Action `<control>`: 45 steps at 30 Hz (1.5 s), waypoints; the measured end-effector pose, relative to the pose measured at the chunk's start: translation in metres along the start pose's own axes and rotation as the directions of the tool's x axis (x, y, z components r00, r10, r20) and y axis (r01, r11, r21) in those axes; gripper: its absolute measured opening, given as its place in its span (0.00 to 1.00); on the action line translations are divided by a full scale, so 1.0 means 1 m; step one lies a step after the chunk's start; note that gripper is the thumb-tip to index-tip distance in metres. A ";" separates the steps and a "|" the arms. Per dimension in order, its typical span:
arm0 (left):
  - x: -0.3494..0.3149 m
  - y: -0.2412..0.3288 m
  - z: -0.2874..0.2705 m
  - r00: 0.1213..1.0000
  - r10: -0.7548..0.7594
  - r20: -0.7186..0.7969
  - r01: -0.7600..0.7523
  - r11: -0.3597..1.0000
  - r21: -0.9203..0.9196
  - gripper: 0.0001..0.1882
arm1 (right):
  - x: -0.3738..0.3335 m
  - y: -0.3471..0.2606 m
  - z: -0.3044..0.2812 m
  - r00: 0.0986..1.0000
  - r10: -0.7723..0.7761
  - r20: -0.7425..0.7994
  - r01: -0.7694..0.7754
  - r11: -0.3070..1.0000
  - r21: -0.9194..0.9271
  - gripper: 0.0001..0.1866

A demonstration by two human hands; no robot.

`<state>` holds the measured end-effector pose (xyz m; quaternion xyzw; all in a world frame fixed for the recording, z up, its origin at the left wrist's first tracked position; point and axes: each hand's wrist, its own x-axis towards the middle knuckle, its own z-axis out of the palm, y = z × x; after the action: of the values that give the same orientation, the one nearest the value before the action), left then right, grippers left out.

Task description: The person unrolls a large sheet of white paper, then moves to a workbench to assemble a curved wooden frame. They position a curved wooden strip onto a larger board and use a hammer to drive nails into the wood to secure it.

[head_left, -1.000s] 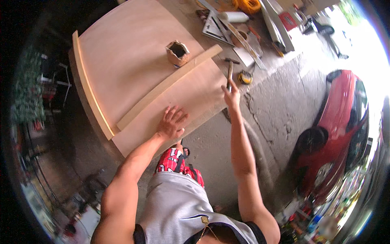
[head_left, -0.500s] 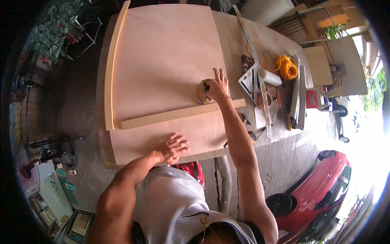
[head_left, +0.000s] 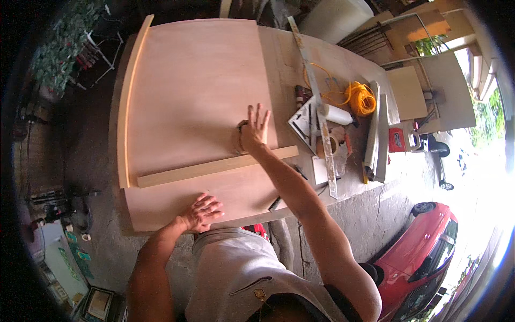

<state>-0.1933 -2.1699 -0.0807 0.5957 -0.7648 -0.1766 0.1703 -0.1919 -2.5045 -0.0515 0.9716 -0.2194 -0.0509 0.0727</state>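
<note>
The right hand (head_left: 253, 131) reaches into a small box (head_left: 238, 140) on the board (head_left: 193, 91), fingers spread wide, holding nothing that shows; the left hand (head_left: 201, 212) lies flat on the board's near edge, likely to steady it; a wood strip (head_left: 214, 167) lies between them; tools (head_left: 327, 129) sit right.

What you are not seeing clearly

Your right hand (head_left: 253, 130) is covering most of a small dark thing (head_left: 240, 129) on the plywood sheet (head_left: 198, 91), so its kind is staying unclear. Your forearm is hiding part of the wooden batten (head_left: 214, 167), and the clutter on the tabletop (head_left: 343, 59) is blurring together.
</note>
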 end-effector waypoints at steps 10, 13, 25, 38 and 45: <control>-0.002 0.002 0.009 0.998 -0.036 0.060 0.028 0.992 0.123 0.40 | 0.003 -0.003 -0.002 0.998 0.031 -0.052 -0.026 0.995 0.097 0.15; -0.004 0.002 0.012 0.983 -0.083 0.165 0.068 0.993 0.099 0.41 | 0.004 -0.004 0.001 1.000 0.023 0.002 -0.024 0.995 0.096 0.15; -0.006 -0.001 0.020 0.993 -0.062 0.102 0.055 0.996 0.067 0.41 | -0.014 0.053 -0.024 0.885 -0.147 -0.442 0.283 0.923 0.259 0.09; -0.005 -0.001 0.015 0.998 -0.049 0.043 0.047 0.998 0.035 0.41 | -0.063 0.053 -0.049 0.913 -0.050 -0.405 0.272 0.814 0.513 0.05; -0.004 -0.003 0.006 1.000 -0.007 0.020 0.006 1.000 0.021 0.38 | -0.164 -0.037 0.014 0.995 -0.096 -0.023 0.075 0.574 0.815 0.07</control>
<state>-0.1928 -2.1658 -0.0871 0.5982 -0.7664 -0.1748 0.1558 -0.3254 -2.4024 -0.0600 0.9052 -0.1720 0.0407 -0.3865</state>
